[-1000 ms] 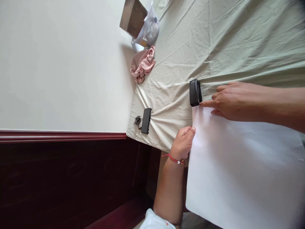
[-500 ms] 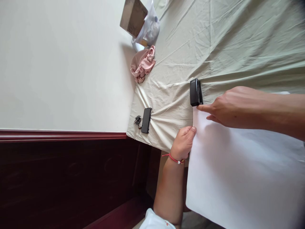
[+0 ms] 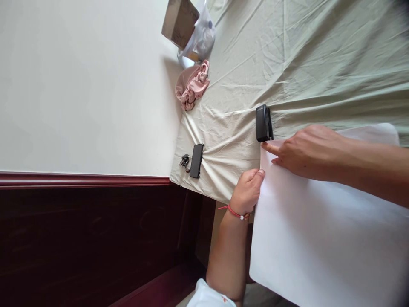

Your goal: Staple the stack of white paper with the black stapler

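The pale green bedsheet (image 3: 303, 55) takes up most of the scene, wrinkled, with a wide stretch of bare cloth beyond the hands. Its edge meets the cream wall (image 3: 79, 85), and dark red-brown woodwork (image 3: 79, 238) runs beside it.

A large white sheet of paper (image 3: 319, 230) lies on the near part of the bed, blank on the side that shows. One corner hangs past the bed edge and another sits just beside a black stapler (image 3: 263, 123).

The right hand (image 3: 303, 151) rests palm down on the paper. Its fingers are loose and the index finger is stretched to the corner by the stapler, gripping nothing. The left hand (image 3: 246, 194), with a red cord at the wrist, is pinched shut on the paper's side edge.

Further off, against the wall, are a brown cardboard box (image 3: 179, 21) and a clear plastic bag (image 3: 201, 38), its contents too small to read. A crumpled pink cloth (image 3: 191, 85) lies next to them.

A black phone (image 3: 196, 160) sits near the bed corner with a bunch of keys (image 3: 184, 161) touching it. No lettering can be read on either, or on the stapler.
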A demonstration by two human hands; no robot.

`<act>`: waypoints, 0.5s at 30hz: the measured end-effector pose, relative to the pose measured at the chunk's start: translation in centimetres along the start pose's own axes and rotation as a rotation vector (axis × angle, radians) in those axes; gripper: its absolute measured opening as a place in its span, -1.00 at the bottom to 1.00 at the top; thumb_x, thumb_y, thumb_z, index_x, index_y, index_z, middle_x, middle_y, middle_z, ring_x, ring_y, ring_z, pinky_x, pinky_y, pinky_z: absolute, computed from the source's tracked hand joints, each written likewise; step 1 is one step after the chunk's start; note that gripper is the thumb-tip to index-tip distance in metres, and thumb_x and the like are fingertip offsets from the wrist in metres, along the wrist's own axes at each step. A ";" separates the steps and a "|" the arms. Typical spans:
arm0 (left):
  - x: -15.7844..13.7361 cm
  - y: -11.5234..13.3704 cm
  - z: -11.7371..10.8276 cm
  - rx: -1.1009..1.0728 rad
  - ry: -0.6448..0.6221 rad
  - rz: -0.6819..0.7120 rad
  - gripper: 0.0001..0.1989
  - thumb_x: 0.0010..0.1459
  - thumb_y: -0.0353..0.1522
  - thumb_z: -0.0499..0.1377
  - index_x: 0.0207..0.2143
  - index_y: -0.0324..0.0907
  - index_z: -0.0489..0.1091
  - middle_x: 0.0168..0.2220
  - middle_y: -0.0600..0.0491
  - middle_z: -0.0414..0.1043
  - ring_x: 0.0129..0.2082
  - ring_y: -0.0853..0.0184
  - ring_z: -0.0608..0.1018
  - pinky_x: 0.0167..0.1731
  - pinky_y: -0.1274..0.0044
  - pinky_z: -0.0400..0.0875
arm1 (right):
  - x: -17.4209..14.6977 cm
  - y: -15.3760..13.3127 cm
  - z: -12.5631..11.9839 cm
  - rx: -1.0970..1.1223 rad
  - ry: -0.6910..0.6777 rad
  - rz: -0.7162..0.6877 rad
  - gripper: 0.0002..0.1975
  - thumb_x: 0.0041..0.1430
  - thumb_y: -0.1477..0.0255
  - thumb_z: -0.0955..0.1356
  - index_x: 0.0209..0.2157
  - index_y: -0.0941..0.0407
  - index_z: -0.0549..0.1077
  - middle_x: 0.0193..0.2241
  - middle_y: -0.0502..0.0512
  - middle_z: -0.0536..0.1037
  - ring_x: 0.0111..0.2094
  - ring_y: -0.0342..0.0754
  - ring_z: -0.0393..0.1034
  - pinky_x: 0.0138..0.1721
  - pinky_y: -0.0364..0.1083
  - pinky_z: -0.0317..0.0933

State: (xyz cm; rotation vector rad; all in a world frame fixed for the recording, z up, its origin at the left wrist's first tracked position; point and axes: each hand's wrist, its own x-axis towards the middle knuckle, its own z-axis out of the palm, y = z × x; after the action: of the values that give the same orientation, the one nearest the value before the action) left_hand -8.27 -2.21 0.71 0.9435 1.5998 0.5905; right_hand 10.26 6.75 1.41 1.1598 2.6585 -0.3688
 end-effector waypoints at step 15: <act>0.1 0.0 0.2 -0.059 0.094 -0.019 -0.58 0.17 -0.06 0.36 -0.47 -0.20 0.39 -0.57 0.11 0.31 -0.47 0.35 0.43 -0.42 0.54 0.32 | -0.1 3.4 -0.9 0.095 0.009 0.034 -0.58 0.44 0.23 0.28 0.26 -0.21 0.47 -0.25 0.09 0.64 -0.28 0.06 0.48 -0.36 0.01 0.05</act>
State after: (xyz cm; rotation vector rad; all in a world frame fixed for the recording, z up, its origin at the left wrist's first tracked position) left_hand -8.12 -2.12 0.59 0.8670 1.6645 0.6739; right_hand 12.76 9.13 1.80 1.2360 2.6512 -0.4902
